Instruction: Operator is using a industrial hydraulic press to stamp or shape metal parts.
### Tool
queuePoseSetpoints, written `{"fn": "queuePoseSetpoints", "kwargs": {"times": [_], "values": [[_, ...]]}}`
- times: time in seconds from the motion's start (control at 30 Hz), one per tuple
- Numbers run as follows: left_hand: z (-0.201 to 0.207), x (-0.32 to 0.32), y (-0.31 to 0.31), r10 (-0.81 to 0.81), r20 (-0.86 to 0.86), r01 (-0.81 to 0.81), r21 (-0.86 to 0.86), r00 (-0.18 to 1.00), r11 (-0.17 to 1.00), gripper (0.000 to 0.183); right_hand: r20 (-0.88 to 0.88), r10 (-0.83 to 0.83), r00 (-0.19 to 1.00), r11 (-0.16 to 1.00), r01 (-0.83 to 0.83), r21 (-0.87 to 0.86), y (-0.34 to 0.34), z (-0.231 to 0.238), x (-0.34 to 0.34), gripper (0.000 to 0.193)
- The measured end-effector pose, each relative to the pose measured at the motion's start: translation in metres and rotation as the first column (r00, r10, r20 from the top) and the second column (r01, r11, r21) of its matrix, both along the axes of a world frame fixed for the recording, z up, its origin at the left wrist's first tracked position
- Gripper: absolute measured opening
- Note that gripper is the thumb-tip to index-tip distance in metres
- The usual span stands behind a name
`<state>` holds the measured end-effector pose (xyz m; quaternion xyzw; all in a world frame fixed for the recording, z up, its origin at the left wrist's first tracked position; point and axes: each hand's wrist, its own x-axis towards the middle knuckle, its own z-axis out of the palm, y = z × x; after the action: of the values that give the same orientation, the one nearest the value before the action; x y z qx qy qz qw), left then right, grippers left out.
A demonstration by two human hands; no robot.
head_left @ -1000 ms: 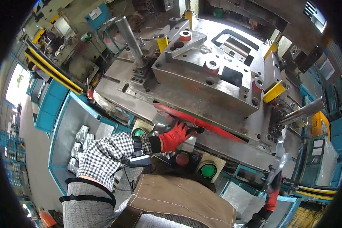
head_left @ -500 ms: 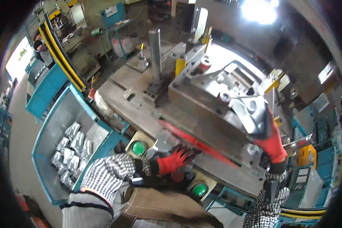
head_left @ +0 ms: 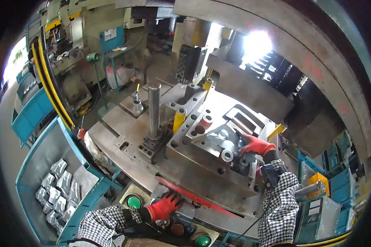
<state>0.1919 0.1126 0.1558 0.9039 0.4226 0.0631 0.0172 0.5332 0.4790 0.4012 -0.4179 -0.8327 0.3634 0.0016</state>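
My right hand [head_left: 257, 146], in a red and dark glove, grips the right edge of a shiny stamped sheet-metal part [head_left: 220, 138]. This part lies over the top of the steel die block [head_left: 202, 158], beside a round guide bushing [head_left: 227, 155]; the tips of the fingers are partly hidden behind it. My left hand [head_left: 167, 206], gloved the same way, is stretched flat with its fingers apart at the near edge of the press bed. It holds nothing. A red bar [head_left: 202, 198] runs just beyond its fingertips, and a green push button [head_left: 134, 201] is to its left.
A blue bin [head_left: 22, 185] on the left holds several bent metal parts [head_left: 58, 193]. A steel guide post [head_left: 154, 109] stands on the bed. The press frame [head_left: 284, 33] arches overhead. Another green button [head_left: 203, 241] sits near the bottom. Blue racks [head_left: 352, 193] stand at right.
My right hand has lowered the sheet-metal part from above the die's right side onto the die. My left hand stays at the bed's near edge. The view has tilted upward, showing the press frame.
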Motion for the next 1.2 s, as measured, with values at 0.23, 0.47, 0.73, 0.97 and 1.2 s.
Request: {"fn": "queuePoseSetpoints", "kwargs": {"times": [0.23,0.47,0.73,0.97,1.2], "values": [[-0.007,0.006,0.007,-0.011,0.022,0.011,0.039,1.000,0.999,0.116,-0.077,-0.039,0.996,0.972,0.055,0.229,0.023,-0.077,0.022,0.089],[0.017,0.007,0.009,-0.025,-0.014,0.022,-0.149,1.000,0.989,0.099,-0.125,-0.281,0.952,0.533,0.263,0.805,-0.051,-0.040,-0.036,0.061],[0.042,-0.109,-0.025,0.226,0.557,-0.221,-0.078,0.799,0.972,0.093,-0.088,-0.173,0.981,0.921,0.130,-0.368,-0.330,-0.039,0.092,0.058],[-0.186,-0.243,-0.143,0.877,0.410,0.036,-0.901,-0.251,0.432,0.059,-0.137,-0.544,0.828,0.787,0.448,-0.424,-0.524,-0.322,0.157,0.092],[-0.180,-0.215,-0.121,0.939,0.324,-0.095,-0.945,-0.117,0.314,0.048,-0.245,-0.820,0.517,0.572,0.720,-0.394,-0.549,-0.398,0.096,0.111]]}}
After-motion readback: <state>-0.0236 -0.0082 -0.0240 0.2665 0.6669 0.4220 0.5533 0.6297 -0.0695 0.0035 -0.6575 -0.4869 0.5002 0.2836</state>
